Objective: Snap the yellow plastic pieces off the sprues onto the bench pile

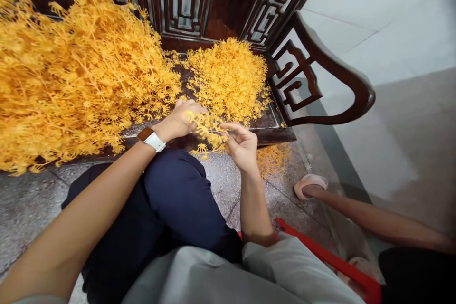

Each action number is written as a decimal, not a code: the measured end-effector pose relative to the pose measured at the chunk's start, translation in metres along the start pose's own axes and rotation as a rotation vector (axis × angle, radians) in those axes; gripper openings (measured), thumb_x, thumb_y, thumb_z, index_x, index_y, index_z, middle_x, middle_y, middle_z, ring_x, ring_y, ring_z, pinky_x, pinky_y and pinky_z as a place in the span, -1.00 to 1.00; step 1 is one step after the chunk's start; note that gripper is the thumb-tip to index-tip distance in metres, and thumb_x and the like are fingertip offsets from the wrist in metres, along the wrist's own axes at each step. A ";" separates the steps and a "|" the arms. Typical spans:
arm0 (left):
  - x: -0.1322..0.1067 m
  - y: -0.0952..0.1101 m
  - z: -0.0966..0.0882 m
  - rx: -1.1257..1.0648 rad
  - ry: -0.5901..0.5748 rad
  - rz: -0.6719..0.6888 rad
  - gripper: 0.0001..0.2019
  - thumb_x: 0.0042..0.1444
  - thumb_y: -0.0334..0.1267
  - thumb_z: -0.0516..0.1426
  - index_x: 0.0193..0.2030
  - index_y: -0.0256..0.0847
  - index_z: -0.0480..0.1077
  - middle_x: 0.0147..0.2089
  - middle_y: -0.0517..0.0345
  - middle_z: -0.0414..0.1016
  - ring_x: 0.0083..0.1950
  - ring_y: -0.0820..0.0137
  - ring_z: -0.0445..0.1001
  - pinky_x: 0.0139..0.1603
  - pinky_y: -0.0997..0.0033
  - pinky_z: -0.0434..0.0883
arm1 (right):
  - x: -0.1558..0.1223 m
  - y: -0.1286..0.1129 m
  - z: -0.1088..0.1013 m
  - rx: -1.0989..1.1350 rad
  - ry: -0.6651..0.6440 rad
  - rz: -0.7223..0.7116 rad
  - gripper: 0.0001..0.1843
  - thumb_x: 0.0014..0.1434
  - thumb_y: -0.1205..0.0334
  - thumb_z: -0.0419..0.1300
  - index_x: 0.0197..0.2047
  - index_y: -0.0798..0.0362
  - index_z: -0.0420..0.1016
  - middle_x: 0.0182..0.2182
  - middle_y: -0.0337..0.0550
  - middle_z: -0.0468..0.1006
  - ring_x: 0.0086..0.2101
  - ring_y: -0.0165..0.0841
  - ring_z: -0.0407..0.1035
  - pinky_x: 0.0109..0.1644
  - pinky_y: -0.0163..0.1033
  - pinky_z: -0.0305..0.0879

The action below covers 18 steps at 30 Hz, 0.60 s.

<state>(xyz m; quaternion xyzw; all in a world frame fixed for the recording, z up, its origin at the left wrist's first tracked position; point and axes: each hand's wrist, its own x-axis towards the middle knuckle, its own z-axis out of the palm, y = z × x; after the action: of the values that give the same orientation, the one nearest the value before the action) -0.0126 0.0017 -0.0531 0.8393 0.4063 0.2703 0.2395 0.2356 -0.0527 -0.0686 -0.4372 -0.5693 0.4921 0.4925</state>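
My left hand [182,118], with a white-strapped watch on the wrist, is closed around a yellow plastic flower sprig [210,130]. Its fingers are partly hidden by the sprig's spidery heads. My right hand [242,146] pinches at the right side of the same sprig, thumb against the fingertips. Behind the hands, a compact pile of small yellow plastic flower pieces [230,78] lies on the dark wooden bench [274,118]. To the left spreads a far larger heap of branching yellow sprigs [81,71], spilling over the bench's front edge.
Loose yellow bits [274,159] are scattered on the speckled floor beneath the bench. The carved bench armrest [342,83] juts out at the right. A red stool or chair edge [331,259] shows beside me. Another person's slippered foot [310,186] and leg are at the right.
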 end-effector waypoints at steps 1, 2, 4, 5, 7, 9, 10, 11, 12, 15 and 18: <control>0.003 0.000 -0.001 -0.035 0.008 -0.007 -0.86 0.27 -0.31 0.17 -0.11 -0.19 0.56 -0.11 -0.03 0.64 -0.03 0.14 0.49 0.11 0.07 0.29 | 0.001 0.001 0.000 -0.055 0.004 -0.032 -0.83 0.30 0.17 0.38 -0.04 -0.07 0.70 -0.14 -0.15 0.56 -0.58 -0.55 0.15 -0.60 -0.32 0.07; 0.006 0.002 -0.002 -0.073 0.020 -0.017 -0.87 0.32 -0.29 0.14 -0.20 -0.20 0.52 -0.20 0.01 0.60 -0.11 0.20 0.48 0.03 0.13 0.31 | 0.003 0.002 0.000 -0.118 0.001 -0.069 -0.84 0.31 0.19 0.35 -0.04 -0.05 0.69 -0.14 -0.14 0.56 -0.53 -0.51 0.23 -0.54 -0.31 0.18; 0.011 0.008 -0.004 -0.175 0.073 -0.048 -0.78 0.41 -0.23 0.08 -0.28 -0.19 0.43 -0.29 0.08 0.50 -0.23 0.29 0.43 -0.11 0.23 0.32 | 0.005 0.002 0.001 -0.242 -0.048 -0.150 -0.86 0.34 0.23 0.30 -0.06 -0.01 0.66 -0.14 -0.09 0.58 -0.35 -0.37 0.42 -0.32 -0.23 0.41; 0.013 0.012 -0.005 -0.228 0.102 -0.062 -0.75 0.44 -0.21 0.06 -0.29 -0.18 0.40 -0.31 0.11 0.47 -0.26 0.32 0.41 -0.15 0.26 0.32 | 0.006 0.001 0.001 -0.295 -0.095 -0.189 -0.86 0.36 0.23 0.27 -0.06 0.00 0.64 -0.14 -0.08 0.59 -0.25 -0.30 0.48 -0.18 -0.17 0.48; 0.013 0.019 -0.005 -0.288 0.110 -0.062 -0.73 0.47 -0.19 0.05 -0.30 -0.17 0.37 -0.33 0.13 0.43 -0.28 0.35 0.40 -0.19 0.29 0.32 | 0.006 0.000 0.004 -0.379 -0.194 -0.263 -0.84 0.39 0.25 0.22 -0.05 0.02 0.63 -0.14 -0.04 0.61 -0.11 -0.21 0.52 0.01 -0.07 0.52; 0.011 0.024 -0.004 -0.301 0.075 -0.040 -0.74 0.47 -0.19 0.06 -0.28 -0.18 0.40 -0.30 0.11 0.47 -0.26 0.34 0.43 -0.16 0.28 0.35 | 0.006 0.000 0.007 -0.437 -0.253 -0.303 -0.79 0.38 0.29 0.19 0.01 0.02 0.63 -0.10 -0.01 0.62 -0.06 -0.18 0.54 0.11 -0.02 0.52; 0.010 0.025 -0.003 -0.305 0.058 -0.033 -0.76 0.47 -0.19 0.08 -0.25 -0.18 0.42 -0.26 0.09 0.52 -0.22 0.32 0.47 -0.12 0.26 0.38 | 0.005 0.002 0.009 -0.454 -0.258 -0.304 -0.72 0.36 0.32 0.19 0.09 0.02 0.62 -0.03 0.02 0.63 0.01 -0.15 0.54 0.18 0.01 0.52; 0.008 0.026 -0.003 -0.305 0.047 -0.035 -0.79 0.46 -0.18 0.11 -0.20 -0.18 0.45 -0.20 0.05 0.57 -0.16 0.30 0.51 -0.06 0.24 0.40 | 0.005 0.003 0.011 -0.459 -0.256 -0.295 -0.60 0.34 0.34 0.19 0.21 0.02 0.58 0.08 0.07 0.62 0.12 -0.11 0.52 0.27 0.06 0.49; 0.007 0.027 -0.002 -0.304 0.044 -0.044 -0.83 0.45 -0.17 0.15 -0.14 -0.19 0.48 -0.12 0.02 0.61 -0.09 0.27 0.55 0.00 0.21 0.42 | 0.005 0.005 0.013 -0.453 -0.259 -0.283 -0.45 0.32 0.33 0.20 0.36 0.02 0.48 0.21 0.12 0.57 0.25 -0.07 0.46 0.39 0.12 0.41; 0.002 0.031 -0.003 -0.265 0.022 -0.069 -0.79 0.40 -0.11 0.25 0.03 -0.18 0.52 0.06 -0.04 0.66 0.07 0.18 0.59 0.14 0.13 0.42 | 0.005 0.009 0.017 -0.373 -0.247 -0.238 -0.02 0.27 0.22 0.30 0.66 0.03 0.02 0.48 0.17 0.35 0.46 -0.03 0.26 0.58 0.18 0.16; -0.004 0.036 -0.006 -0.093 -0.029 -0.072 -0.71 0.40 -0.05 0.27 0.12 -0.15 0.56 0.11 -0.04 0.67 0.18 0.07 0.54 0.23 -0.01 0.34 | 0.009 0.006 0.018 -0.301 -0.130 -0.162 0.04 0.28 0.12 0.34 0.67 0.04 -0.05 0.36 0.16 0.50 0.29 -0.08 0.49 0.48 0.09 0.36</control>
<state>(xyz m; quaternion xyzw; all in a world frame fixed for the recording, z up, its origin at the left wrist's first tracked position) 0.0017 -0.0204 -0.0271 0.8159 0.4199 0.2680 0.2937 0.2170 -0.0452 -0.0742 -0.4259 -0.7005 0.3873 0.4218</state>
